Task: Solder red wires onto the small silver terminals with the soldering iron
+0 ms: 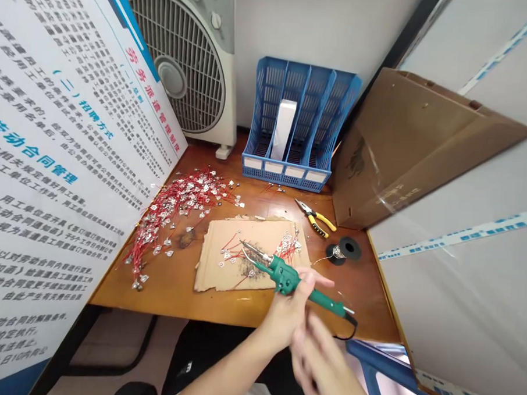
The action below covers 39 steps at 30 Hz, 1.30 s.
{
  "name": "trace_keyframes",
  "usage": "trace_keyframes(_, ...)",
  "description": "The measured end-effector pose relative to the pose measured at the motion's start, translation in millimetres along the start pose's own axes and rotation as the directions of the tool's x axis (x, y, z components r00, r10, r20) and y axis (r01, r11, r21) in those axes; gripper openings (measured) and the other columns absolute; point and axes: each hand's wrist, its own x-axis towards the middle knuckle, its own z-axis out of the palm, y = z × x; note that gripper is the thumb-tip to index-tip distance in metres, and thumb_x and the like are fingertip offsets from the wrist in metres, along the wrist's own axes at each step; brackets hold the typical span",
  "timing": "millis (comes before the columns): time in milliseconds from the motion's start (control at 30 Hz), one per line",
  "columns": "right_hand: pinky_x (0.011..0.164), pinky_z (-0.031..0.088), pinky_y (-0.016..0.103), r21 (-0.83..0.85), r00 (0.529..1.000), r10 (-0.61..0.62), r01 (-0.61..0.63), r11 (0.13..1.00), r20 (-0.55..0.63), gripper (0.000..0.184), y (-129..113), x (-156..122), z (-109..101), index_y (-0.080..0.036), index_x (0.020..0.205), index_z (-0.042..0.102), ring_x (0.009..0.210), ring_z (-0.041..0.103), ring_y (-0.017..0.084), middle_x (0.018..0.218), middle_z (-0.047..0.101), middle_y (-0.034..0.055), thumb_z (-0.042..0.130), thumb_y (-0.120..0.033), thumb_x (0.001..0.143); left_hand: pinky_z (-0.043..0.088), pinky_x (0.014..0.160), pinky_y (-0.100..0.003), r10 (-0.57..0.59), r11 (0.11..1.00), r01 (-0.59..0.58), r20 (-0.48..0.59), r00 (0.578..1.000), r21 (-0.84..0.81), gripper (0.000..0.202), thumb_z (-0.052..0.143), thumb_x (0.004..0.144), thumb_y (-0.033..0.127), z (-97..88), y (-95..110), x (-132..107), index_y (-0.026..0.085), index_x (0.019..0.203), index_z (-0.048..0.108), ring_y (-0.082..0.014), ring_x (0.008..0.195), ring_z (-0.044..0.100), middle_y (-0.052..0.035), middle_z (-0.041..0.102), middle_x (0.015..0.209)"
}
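Observation:
My left hand [287, 309] grips a green soldering iron [286, 277] around its body, with one finger stretched out behind it. The iron's metal tip and thin feed tube point to the upper left, over a sheet of cardboard [216, 277]. Just below, my right hand [318, 354] is close against the left hand and smeared by motion; its fingers cannot be made out clearly. Small white pieces with red wires [290, 244] lie on the cardboard around a dark, scorched patch. A black spool of solder wire [348, 248] stands to the right of the iron.
A large heap of red-wired pieces [185, 194] covers the table's left side. Yellow-and-black pliers [317, 217] lie behind the cardboard. At the back are a blue file rack [286, 169] and a box fan [228, 103]. A brown carton [378, 167] and printed panel [74, 125] flank the table.

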Motion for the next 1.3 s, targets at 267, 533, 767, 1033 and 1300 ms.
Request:
trace_keyframes(267,0.084,0.058,0.034,-0.937,0.950,-0.312,0.101,0.336,-0.010,0.034,-157,62,-59,-0.023,0.107,0.076,0.091,0.074,0.024,0.102,0.078,0.0089,0.055,-0.045,0.122,0.044,0.051,-0.022,-0.193,0.968,0.210,0.125,0.973,-0.136,0.110,0.055,0.085,0.111,0.0,-33,0,0.010,0.115,0.089,-0.0078,0.051,0.053,0.0012,0.057,0.072)
trace_keyframes(533,0.105,0.069,0.048,-0.952,0.952,0.114,-0.265,-0.152,-0.283,0.035,-181,217,-32,-0.015,0.136,0.077,0.126,0.076,0.030,0.149,0.073,0.0144,0.091,-0.026,0.106,0.068,0.066,-0.027,-0.044,0.981,0.068,0.133,0.990,-0.182,0.099,0.068,0.086,0.105,-0.8,-45,2,0.010,0.106,0.088,-0.0099,0.067,0.071,-0.0080,0.072,0.104)
trace_keyframes(767,0.111,0.066,0.050,-0.939,0.946,0.116,-0.275,-0.207,-0.302,0.041,-154,239,-55,-0.014,0.143,0.074,0.133,0.073,0.032,0.157,0.067,0.0176,0.088,-0.034,0.110,0.057,0.066,-0.021,0.023,0.992,0.004,0.213,0.977,-0.123,0.091,0.065,0.095,0.099,-3.3,-47,-8,0.013,0.112,0.092,-0.0091,0.071,0.074,-0.0116,0.071,0.120)
trace_keyframes(1033,0.110,0.065,0.049,-0.947,0.945,0.067,-0.316,-0.057,-0.320,0.034,-148,257,-62,-0.014,0.129,0.079,0.122,0.078,0.029,0.135,0.078,0.0150,0.080,-0.045,0.116,0.056,0.064,-0.023,-0.005,0.989,0.038,0.228,0.974,-0.142,0.097,0.066,0.091,0.102,-3.9,-44,-10,0.011,0.111,0.092,-0.0088,0.068,0.070,-0.0159,0.073,0.120)
trace_keyframes(1300,0.090,0.067,0.042,-0.888,0.950,0.083,-0.310,0.339,-0.300,0.030,-174,239,-71,-0.016,0.085,0.076,0.088,0.081,0.027,0.084,0.079,0.0071,0.086,-0.037,0.105,0.052,0.062,-0.021,0.015,0.993,0.012,0.224,0.974,-0.117,0.099,0.064,0.091,0.103,-7.2,-43,-11,0.011,0.112,0.093,-0.0070,0.066,0.068,-0.0142,0.072,0.116)
